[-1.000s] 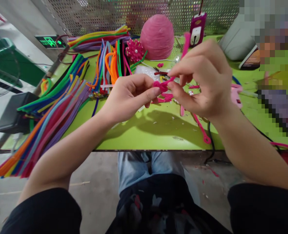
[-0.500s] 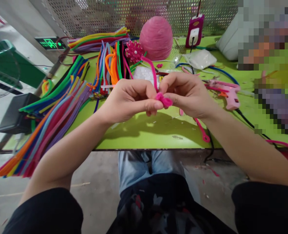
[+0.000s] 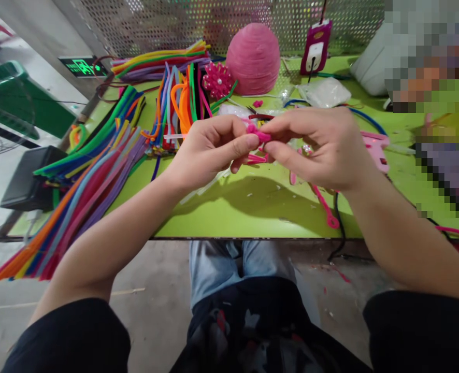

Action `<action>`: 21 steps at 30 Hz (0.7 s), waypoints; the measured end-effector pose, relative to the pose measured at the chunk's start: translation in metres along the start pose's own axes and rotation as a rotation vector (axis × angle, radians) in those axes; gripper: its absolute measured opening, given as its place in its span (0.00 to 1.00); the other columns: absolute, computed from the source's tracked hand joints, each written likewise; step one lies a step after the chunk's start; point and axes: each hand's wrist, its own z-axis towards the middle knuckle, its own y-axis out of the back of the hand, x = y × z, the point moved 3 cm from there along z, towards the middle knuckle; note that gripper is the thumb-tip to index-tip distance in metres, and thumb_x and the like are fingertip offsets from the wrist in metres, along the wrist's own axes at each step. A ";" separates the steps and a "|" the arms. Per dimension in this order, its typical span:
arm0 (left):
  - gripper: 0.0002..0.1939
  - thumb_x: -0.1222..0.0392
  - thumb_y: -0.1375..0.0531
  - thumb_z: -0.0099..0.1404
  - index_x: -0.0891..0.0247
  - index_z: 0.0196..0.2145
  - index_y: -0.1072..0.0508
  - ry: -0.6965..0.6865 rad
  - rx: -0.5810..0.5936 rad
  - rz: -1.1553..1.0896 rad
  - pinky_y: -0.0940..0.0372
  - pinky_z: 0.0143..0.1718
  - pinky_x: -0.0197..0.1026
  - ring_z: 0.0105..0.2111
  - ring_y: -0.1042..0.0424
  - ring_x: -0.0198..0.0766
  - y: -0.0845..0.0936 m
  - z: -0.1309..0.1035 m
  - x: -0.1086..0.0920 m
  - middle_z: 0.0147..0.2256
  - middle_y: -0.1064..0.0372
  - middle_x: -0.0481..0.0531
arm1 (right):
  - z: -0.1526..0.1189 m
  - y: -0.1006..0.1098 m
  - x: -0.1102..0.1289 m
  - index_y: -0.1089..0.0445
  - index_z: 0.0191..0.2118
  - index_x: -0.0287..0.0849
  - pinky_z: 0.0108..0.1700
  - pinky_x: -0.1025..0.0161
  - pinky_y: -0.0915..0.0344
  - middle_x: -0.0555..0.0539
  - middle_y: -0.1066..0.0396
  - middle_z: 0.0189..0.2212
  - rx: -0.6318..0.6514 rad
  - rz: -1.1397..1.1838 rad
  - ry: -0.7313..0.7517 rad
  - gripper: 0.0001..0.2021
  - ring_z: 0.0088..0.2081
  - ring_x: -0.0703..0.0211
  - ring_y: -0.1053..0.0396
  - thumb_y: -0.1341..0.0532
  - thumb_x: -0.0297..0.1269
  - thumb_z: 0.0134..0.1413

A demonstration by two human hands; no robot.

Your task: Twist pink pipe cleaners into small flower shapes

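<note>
A small looped piece of pink pipe cleaner (image 3: 259, 133) is held between my two hands above the green table (image 3: 229, 217). My left hand (image 3: 217, 147) pinches its left side between thumb and fingers. At its right side, the thumb and forefinger of my right hand (image 3: 315, 145) close on it. Behind my hands are a pink beaded flower (image 3: 217, 81) and a pink wrapped dome (image 3: 253, 59). Under and beside my right hand lies a pink strip with a looped end (image 3: 332, 221).
Bundles of coloured pipe cleaners (image 3: 97, 181) spread over the left side, beside a black box (image 3: 31, 178). A pink glue gun (image 3: 377, 150) lies partly hidden behind my right hand. A purple power socket (image 3: 315, 47) stands at the back.
The long pink stem that stood up from the piece no longer shows upright. Both hands have risen slightly, and my right hand has turned and now covers more of the glue gun.
</note>
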 end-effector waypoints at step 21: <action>0.22 0.40 0.26 0.66 0.58 0.28 0.25 -0.173 0.034 0.037 0.41 0.18 0.37 0.18 0.37 0.28 -0.002 0.001 -0.002 0.23 0.29 0.46 | 0.004 -0.008 -0.006 0.30 0.34 0.44 0.26 0.66 0.44 0.56 0.33 0.24 -0.041 0.331 -0.257 0.11 0.24 0.69 0.36 0.36 0.33 0.72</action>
